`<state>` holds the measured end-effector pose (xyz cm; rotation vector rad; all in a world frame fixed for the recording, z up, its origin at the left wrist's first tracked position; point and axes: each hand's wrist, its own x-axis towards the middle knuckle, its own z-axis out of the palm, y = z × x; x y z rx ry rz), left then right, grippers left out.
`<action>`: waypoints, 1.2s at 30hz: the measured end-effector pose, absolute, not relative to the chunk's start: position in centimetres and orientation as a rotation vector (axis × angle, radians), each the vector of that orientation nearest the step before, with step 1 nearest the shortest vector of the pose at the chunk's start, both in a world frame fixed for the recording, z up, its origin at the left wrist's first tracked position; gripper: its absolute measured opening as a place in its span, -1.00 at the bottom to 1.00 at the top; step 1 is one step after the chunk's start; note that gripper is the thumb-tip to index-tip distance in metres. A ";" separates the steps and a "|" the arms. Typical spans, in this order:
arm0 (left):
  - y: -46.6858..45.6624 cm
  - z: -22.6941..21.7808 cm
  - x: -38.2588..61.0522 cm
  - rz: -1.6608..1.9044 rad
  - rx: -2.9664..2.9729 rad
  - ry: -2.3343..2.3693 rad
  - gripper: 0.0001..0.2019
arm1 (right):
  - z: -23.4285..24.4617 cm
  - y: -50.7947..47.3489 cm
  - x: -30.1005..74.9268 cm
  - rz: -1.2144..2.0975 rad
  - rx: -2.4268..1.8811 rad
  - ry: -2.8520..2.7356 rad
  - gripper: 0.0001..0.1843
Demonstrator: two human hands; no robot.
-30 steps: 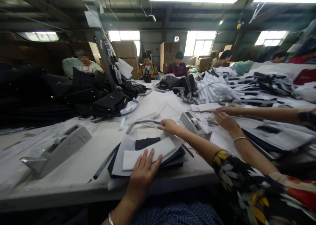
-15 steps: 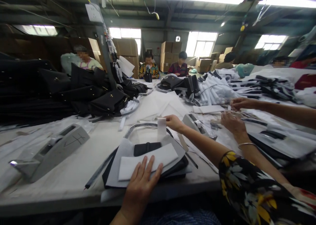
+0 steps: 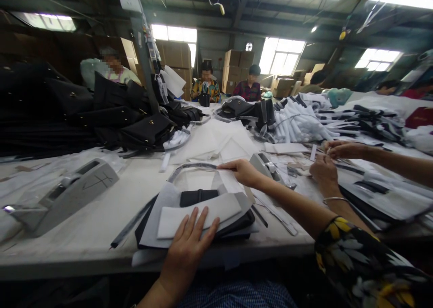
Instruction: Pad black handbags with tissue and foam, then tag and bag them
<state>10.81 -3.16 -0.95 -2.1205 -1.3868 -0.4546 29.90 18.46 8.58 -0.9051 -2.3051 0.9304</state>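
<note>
My left hand (image 3: 189, 242) lies flat with fingers spread on a folded white foam sheet (image 3: 169, 222). The sheet rests on a black bag (image 3: 144, 236) lying on the table, with pale wrapping sheet between them. A black strap roll or flap piece (image 3: 199, 197) shows behind the foam. My right hand (image 3: 245, 172) is closed at the bag's arched, plastic-wrapped handle (image 3: 189, 166), its fingertips touching the handle. A white strip (image 3: 229, 181) hangs below those fingers; their exact hold on it is partly hidden. A wrapped strap (image 3: 133, 220) sticks out leftward from the bag.
Grey tape dispensers stand left (image 3: 67, 193) and behind my right hand (image 3: 267, 166). Black bags (image 3: 149, 130) pile up at left, white-wrapped handles (image 3: 297, 121) at right. At my right, a co-worker's hands (image 3: 324, 168) work over another bag (image 3: 372, 199). White sheets (image 3: 216, 139) lie ahead.
My right hand has brought the white strip from upright above the handle down against it, and its fingers now reach the handle. My left hand stays on the foam. The view has shifted slightly.
</note>
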 end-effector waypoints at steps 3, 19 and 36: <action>-3.1 -1.1 10.9 -0.465 -2.118 -1.396 -0.44 | 8.2 20.8 29.0 1.332 -0.957 -2.137 -0.62; -3.0 -1.7 11.0 -0.601 -2.082 -1.419 -0.50 | 5.4 25.2 26.9 1.302 -0.986 -2.100 -0.56; -3.0 -1.7 11.0 -0.553 -2.078 -1.409 -0.49 | 4.9 26.6 25.4 0.575 -0.985 -2.413 -0.83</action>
